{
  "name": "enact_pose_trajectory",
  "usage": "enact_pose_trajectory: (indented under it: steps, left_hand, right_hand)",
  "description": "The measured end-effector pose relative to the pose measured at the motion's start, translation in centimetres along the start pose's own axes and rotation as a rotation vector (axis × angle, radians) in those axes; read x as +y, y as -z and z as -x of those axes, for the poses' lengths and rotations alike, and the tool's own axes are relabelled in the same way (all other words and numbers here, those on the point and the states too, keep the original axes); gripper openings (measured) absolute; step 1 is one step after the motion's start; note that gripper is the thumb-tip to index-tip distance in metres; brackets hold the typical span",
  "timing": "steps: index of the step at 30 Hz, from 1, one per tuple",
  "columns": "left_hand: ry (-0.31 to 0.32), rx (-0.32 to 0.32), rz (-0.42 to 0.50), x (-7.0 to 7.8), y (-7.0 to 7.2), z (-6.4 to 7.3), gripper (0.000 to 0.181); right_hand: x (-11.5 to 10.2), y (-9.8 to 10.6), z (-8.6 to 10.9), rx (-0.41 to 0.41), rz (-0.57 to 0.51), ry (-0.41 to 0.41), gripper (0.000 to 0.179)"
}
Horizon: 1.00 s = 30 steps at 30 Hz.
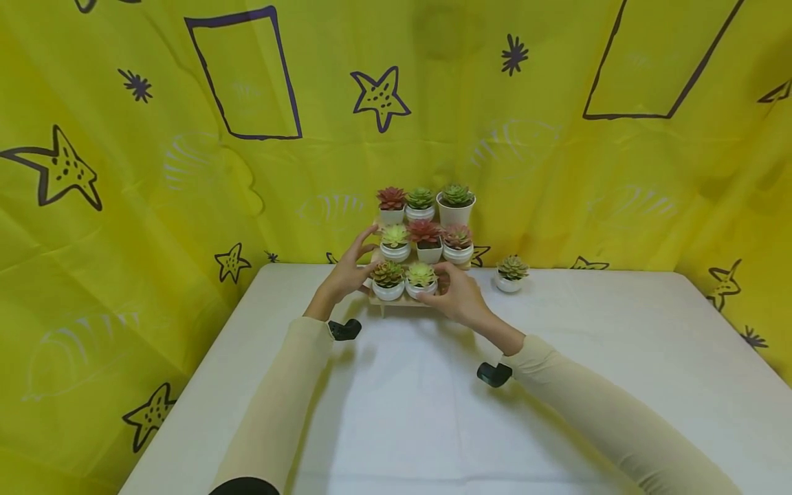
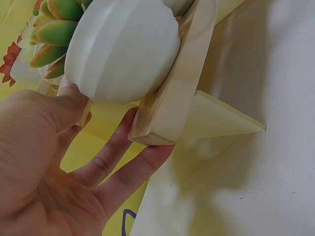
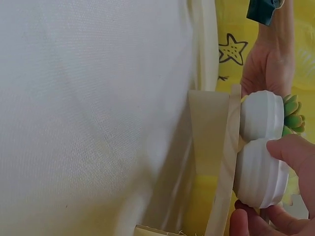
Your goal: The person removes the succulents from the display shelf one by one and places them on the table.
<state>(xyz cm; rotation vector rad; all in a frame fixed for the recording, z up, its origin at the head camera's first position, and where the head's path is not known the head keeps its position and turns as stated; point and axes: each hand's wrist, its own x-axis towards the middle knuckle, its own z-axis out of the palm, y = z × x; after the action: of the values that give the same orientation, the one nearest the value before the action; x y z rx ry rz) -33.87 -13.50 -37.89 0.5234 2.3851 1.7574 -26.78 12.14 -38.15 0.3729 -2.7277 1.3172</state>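
On a tiered wooden stand (image 2: 162, 118), small potted succulents stand in three rows. In the head view my right hand (image 1: 459, 294) grips the white pot of a light green succulent (image 1: 422, 275) at the right of the front tier. Its thumb lies on the pot's near side, with fingers behind. That pot touches its neighbour, a green succulent with reddish tips (image 1: 388, 275). My left hand (image 2: 59, 162) is at the stand's left end. Its extended fingertips touch the end of the front board, and its thumb is against the neighbouring white pot (image 2: 123, 54).
One more potted succulent (image 1: 511, 273) stands on the white table (image 1: 396, 412), right of the stand. On the middle and back tiers are several red and green succulents, among them a green one in a taller white pot (image 1: 456, 206). A yellow patterned curtain (image 1: 334, 165) hangs behind.
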Motion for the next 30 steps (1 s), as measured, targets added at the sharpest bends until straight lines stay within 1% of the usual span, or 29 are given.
enact_pose_trajectory:
  steps: [4, 5, 9, 19, 26, 30]
  left_hand:
    - [0.014, 0.003, 0.003, 0.1, -0.1, 0.0, 0.076]
    - [0.012, 0.007, 0.004, -0.3, -0.1, -0.2, 0.076]
    - [0.013, 0.001, 0.02, -0.3, 0.0, -0.2, 0.077]
    - [0.005, 0.001, 0.008, -0.4, 0.1, -0.3, 0.077]
    - [0.005, 0.006, -0.006, -0.3, 0.1, -0.2, 0.077]
    - [0.009, 0.001, 0.001, -0.3, 0.0, -0.2, 0.077]
  right_hand:
    - [0.0, 0.1, 0.0, 0.003, 0.001, 0.013, 0.061]
    - [0.0, 0.2, 0.0, -0.001, -0.004, 0.017, 0.061]
    - [0.1, 0.6, 0.2, -0.029, -0.027, 0.032, 0.063]
    - [-0.1, 2.3, 0.9, -0.055, 0.0, 0.078, 0.064]
    - [0.1, 3.1, 1.3, -0.065, -0.016, 0.107, 0.064]
    - [0.5, 3.6, 1.7, -0.081, -0.029, 0.108, 0.065]
